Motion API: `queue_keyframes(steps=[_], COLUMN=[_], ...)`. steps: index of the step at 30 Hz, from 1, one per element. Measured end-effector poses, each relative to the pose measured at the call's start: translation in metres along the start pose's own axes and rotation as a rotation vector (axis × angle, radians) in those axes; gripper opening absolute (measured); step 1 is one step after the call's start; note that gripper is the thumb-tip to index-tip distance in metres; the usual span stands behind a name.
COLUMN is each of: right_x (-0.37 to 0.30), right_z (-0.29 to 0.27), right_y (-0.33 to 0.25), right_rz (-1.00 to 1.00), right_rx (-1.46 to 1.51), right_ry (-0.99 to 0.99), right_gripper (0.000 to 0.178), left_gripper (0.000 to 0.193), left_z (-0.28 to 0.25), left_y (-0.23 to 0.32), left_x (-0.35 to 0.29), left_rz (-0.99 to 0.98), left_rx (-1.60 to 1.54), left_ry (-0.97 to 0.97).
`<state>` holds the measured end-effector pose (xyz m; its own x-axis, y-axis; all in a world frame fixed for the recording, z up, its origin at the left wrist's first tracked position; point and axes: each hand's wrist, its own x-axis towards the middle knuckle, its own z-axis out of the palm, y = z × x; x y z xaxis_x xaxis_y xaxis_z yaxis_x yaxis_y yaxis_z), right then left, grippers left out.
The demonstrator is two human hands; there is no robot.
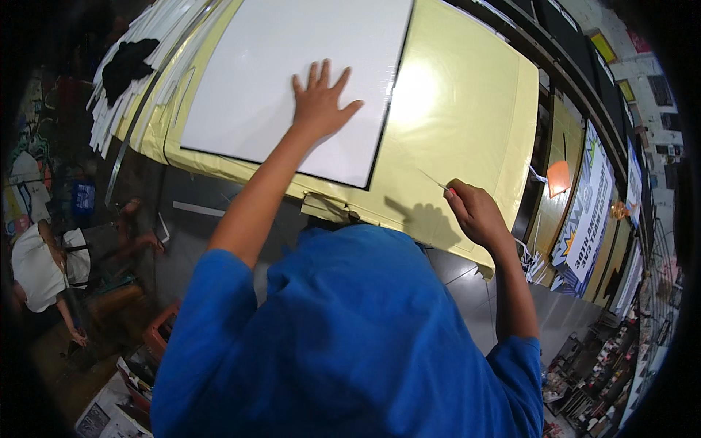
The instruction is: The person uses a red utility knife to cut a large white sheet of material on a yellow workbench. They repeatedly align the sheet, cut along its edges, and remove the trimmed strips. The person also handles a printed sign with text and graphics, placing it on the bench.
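A large white board (270,80) with a black edge lies flat on a table covered in glossy yellow sheeting (467,124). My left hand (322,106) rests on the board with its fingers spread, palm down. To the right of the board, my right hand (478,213) is closed round a thin pointed tool (437,181) with a red handle. The tool's slim metal end points to the upper left, over the yellow sheeting. Most of its handle is hidden in my fist, so its exact kind does not show. My right hand's shadow falls on the sheeting.
White strips (164,33) and a black cloth (128,69) lie at the table's left end. An orange tag-like piece (558,178) and a printed box (588,212) are beyond the right edge. Another person (47,263) sits at far left, near a red chair (161,328).
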<state>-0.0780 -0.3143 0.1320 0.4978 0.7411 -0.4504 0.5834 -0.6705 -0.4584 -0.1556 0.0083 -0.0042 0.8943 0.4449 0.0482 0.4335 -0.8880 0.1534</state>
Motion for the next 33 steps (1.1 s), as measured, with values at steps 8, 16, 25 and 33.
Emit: queue_keyframes(steps=[8,16,25,33], right_x=[0.026,0.046,0.06,0.063], right_z=[0.031,0.04,0.04,0.049], right_y=[-0.042,-0.045,-0.047,-0.045], right_rz=[-0.033,-0.088,-0.147,-0.133], right_rx=[-0.177,-0.319,-0.357,-0.344], right_ry=[-0.103,-0.133,-0.19,-0.155], right_gripper=[0.041,0.048,0.046,0.044], left_gripper=[0.074,0.074,0.074,0.074], left_z=[0.003,0.004,0.007,0.007], left_y=[0.045,0.047,0.047,0.048], left_x=[0.016,0.015,0.014,0.015], left_rz=[-0.001,-0.004,0.001,-0.001], left_rx=[-0.037,-0.036,-0.028,-0.039], left_ry=[0.036,0.053,0.088,0.093])
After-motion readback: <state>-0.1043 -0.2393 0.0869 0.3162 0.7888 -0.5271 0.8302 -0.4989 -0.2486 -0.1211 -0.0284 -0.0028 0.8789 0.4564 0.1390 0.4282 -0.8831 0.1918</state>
